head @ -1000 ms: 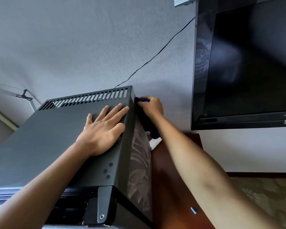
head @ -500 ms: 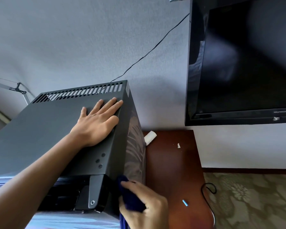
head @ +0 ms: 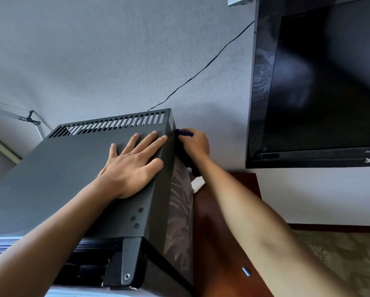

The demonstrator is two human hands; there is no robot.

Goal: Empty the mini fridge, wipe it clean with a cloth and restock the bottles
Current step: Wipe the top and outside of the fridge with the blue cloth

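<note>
up close, i saw the left hand (head: 132,166) lying flat on the dark grey top of the mini fridge (head: 57,181), fingers straight and spread, the fingertips reaching toward the top's right edge just short of the row of vent slots (head: 109,125) at the back. it held nothing; it only pressed on the metal. the right hand (head: 193,144) was at the far upper corner of the fridge's right side, fingers curled round a dark blue cloth (head: 185,132), which sat against the side panel right at the top edge. more of the cloth hung below the wrist, touching the panel, though i could not tell how much of it was bunched inside the fist. the glossy right side panel (head: 178,211) showed pale leaf-like reflections. the fridge stood on a reddish-brown wooden surface (head: 218,243), and a small white object (head: 198,182) lay on it behind the fridge, partly hidden by the right forearm. a thin black cable (head: 201,71) ran from behind the fridge up the grey wall toward a dark television (head: 319,82) mounted at right. patterned carpet (head: 340,254) lay beyond the surface.
</note>
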